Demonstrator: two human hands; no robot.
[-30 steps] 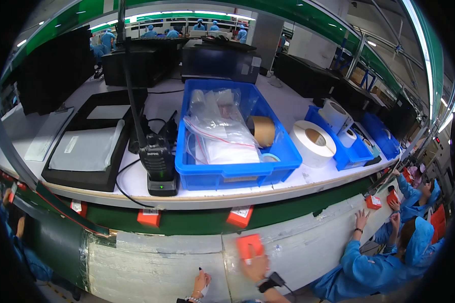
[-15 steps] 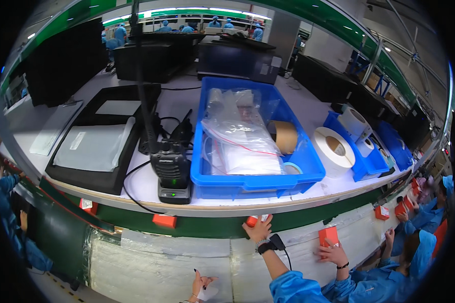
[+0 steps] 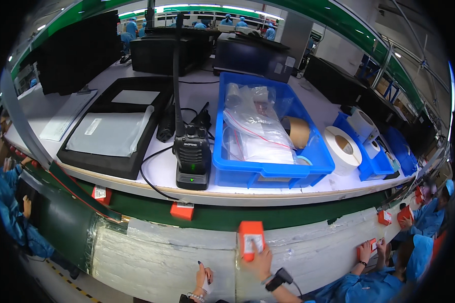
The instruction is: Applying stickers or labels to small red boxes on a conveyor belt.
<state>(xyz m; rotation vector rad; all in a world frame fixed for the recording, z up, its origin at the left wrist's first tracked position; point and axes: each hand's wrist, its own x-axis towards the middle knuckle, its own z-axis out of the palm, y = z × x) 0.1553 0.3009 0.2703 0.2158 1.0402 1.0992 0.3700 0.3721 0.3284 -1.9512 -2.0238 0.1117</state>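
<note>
My right hand [image 3: 258, 262], with a dark band on the wrist, grips a red box [image 3: 251, 231] with a white label on one face. The box is tilted over the pale, film-covered work surface [image 3: 162, 252], and the fingers are partly blurred. Lower and to the left, my left hand [image 3: 203, 278], wearing a beaded bracelet, has its fingers curled together. A small white slip [image 3: 207, 288] shows at its palm side; its exact kind is unclear. Beyond the work surface, another red box [image 3: 182, 211] rests on the green strip [image 3: 222, 216].
A shelf above holds a walkie-talkie [image 3: 192, 159], a blue bin [image 3: 278, 174] of plastic bags and tape, and a label roll [image 3: 341, 151]. One more red box [image 3: 101, 194] lies left. A co-worker's hand [image 3: 365, 251] at right holds a red box; another person [image 3: 15, 202] works left.
My right hand has drawn the red box from the green strip toward me. My left hand's fingers have curled in. The co-worker's hand and box moved right. The whole view has shifted.
</note>
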